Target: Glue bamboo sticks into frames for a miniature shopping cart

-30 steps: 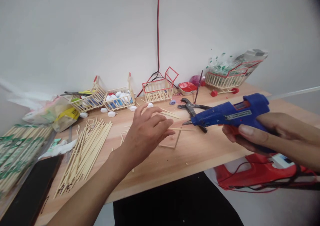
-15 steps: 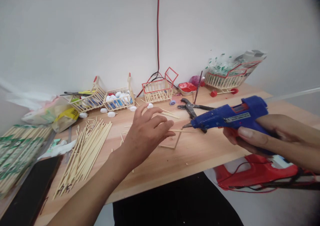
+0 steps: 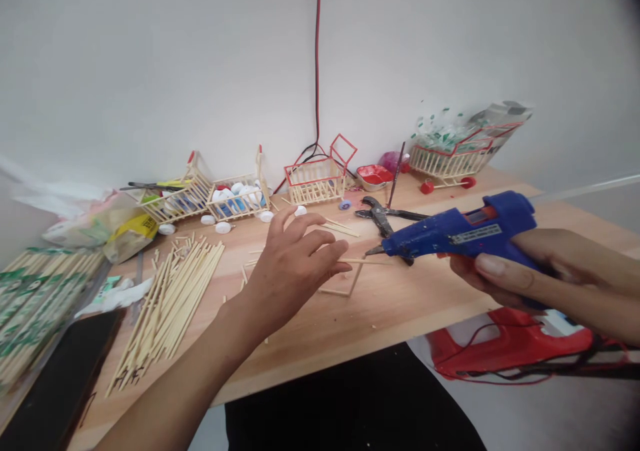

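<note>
My right hand (image 3: 520, 271) is wrapped round the grip of a blue glue gun (image 3: 460, 228), a finger at its red trigger. The gun points left, its metal nozzle (image 3: 374, 250) at a thin wooden stick (image 3: 373, 261). My left hand (image 3: 295, 264) pinches that stick between thumb and fingers, just above the table. Below it lies a frame of glued sticks (image 3: 356, 279), one corner showing right of my fingers; my left hand covers the rest.
Loose sticks (image 3: 175, 298) and a dark phone (image 3: 65, 371) lie at left. Several miniature stick carts (image 3: 315, 184) line the wall. Pliers (image 3: 380, 218) rest behind the gun, near a red paint dish (image 3: 374, 176) and a brush (image 3: 397, 174). A red object (image 3: 465, 358) stands below the table's edge.
Almost nothing differs. Both hands, the glue gun and the stick keep their places; only the view shifts very slightly.
</note>
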`<state>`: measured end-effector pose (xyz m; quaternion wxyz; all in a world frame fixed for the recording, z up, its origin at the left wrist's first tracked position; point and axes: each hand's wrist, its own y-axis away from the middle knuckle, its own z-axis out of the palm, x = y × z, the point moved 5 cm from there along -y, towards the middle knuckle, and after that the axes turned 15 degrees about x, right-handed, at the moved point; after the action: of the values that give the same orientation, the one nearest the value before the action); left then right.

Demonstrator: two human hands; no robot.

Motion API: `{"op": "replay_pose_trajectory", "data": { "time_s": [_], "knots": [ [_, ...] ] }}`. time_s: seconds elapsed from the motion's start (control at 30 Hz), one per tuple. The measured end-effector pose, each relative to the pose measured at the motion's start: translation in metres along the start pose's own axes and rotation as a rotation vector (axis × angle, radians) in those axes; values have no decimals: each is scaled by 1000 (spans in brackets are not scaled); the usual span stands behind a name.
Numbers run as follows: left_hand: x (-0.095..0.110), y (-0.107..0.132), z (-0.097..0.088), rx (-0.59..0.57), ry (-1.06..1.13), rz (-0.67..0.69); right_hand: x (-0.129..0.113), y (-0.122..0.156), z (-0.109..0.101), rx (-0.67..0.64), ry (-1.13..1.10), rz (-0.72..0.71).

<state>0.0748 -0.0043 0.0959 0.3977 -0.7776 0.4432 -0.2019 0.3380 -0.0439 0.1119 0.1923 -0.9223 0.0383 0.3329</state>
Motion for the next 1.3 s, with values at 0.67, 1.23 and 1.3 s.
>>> {"op": "replay_pose_trajectory", "data": {
  "time_s": [0.67,1.23,1.3],
  "knots": [
    [1,0,-1,52,-10,41,1,5,4,-154,131,-153],
    [0,1,-1,63,-15,45,0,4,0,-86,171,-205],
    [0,1,-1,61,-18,49,0,5,0,-90,168,-206]
  ]
}}
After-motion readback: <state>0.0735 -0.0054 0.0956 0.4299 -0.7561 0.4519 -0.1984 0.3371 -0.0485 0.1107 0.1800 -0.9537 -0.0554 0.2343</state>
